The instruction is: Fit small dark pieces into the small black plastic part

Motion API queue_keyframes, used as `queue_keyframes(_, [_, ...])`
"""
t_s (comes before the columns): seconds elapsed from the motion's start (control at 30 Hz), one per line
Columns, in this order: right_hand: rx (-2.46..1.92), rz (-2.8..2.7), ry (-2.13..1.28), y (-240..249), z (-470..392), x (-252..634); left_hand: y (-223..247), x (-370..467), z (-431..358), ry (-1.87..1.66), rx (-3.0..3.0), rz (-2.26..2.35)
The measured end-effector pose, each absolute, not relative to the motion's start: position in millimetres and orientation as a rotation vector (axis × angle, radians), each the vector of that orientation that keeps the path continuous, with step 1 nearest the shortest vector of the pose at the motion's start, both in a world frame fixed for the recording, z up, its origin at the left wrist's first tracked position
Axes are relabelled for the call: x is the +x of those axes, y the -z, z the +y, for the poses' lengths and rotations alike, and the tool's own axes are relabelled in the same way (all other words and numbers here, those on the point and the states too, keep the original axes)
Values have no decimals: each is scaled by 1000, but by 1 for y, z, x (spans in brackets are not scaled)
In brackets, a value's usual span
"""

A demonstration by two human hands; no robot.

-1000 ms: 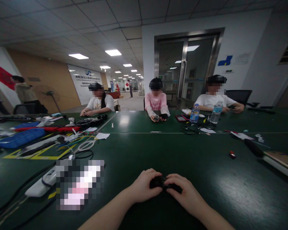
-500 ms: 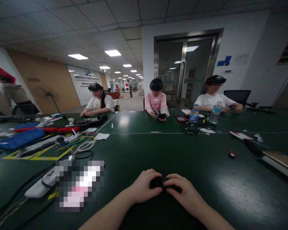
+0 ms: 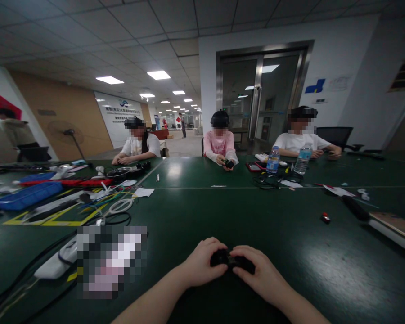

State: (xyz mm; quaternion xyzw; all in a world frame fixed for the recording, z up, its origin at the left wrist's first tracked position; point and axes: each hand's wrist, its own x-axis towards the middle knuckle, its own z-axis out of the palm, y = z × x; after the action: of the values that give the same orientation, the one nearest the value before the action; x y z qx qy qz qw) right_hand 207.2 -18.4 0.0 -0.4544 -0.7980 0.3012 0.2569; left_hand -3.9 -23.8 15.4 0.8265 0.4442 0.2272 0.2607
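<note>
Low in the middle of the view, a small black object (image 3: 230,260) is held just over or on the dark green table; its kind cannot be made out. My left hand (image 3: 201,264) curls around its left end, thumb in front and fingers behind. Around the right end, my right hand (image 3: 258,270) is closed in a like grip. The fingertips of both hands nearly meet at the middle of the object. Much of it is hidden behind the fingers and in shadow.
On the left lie a white power strip (image 3: 56,264), a blurred-out pinkish item (image 3: 113,265), cables and a blue tray (image 3: 29,196). A small red item (image 3: 325,218) and a box-like item (image 3: 396,229) are on the right. Bottles (image 3: 303,160) and several people sit beyond.
The fingers of my right hand have shifted slightly on the black object; my left hand is almost still. Across the table, the person in pink has moved the dark item in their hands.
</note>
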Motion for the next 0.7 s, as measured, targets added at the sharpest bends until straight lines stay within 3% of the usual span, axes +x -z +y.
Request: queue_keyframes(0.7, [-1268,-2199,-838,7,-12,209,-20,-5,-28,-505,2320,1262])
